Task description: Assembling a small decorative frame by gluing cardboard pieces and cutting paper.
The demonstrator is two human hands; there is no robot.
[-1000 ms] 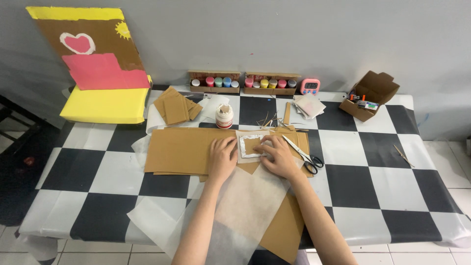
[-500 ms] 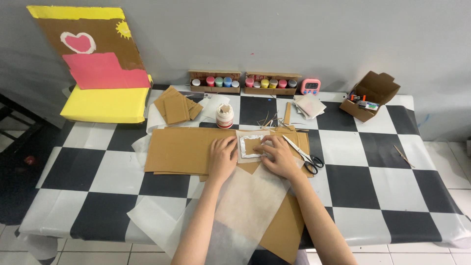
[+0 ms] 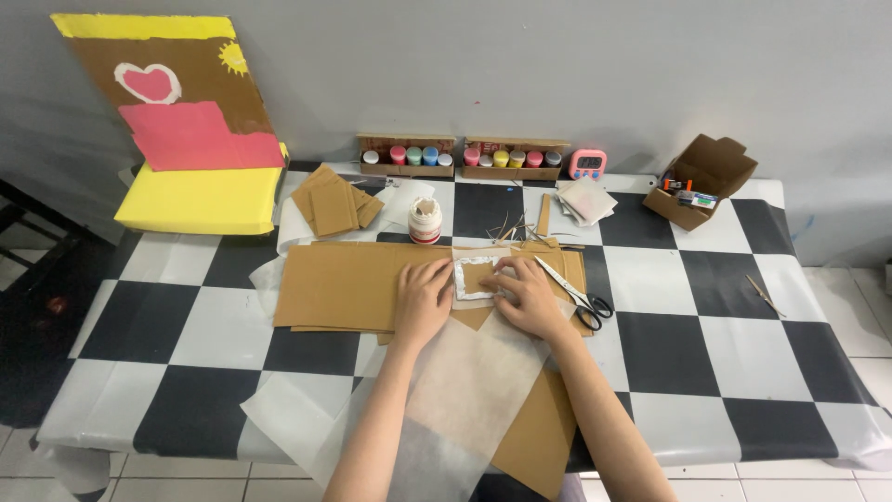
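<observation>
Nothing has shifted since the earlier frames: both hands stay pressed on the small cardboard piece (image 3: pixel 478 277), which sits on a white-edged square over the large cardboard sheet (image 3: pixel 348 286) at the middle of the table (image 3: pixel 706 372). Left hand (image 3: pixel 423 299) lies flat and open; right hand (image 3: pixel 522 296) presses with open fingers, holding nothing. This looks like the pressing-down step of gluing; next likely calls for lifting off gently. Scissors (image 3: pixel 576 296) lie just beside the right hand.
</observation>
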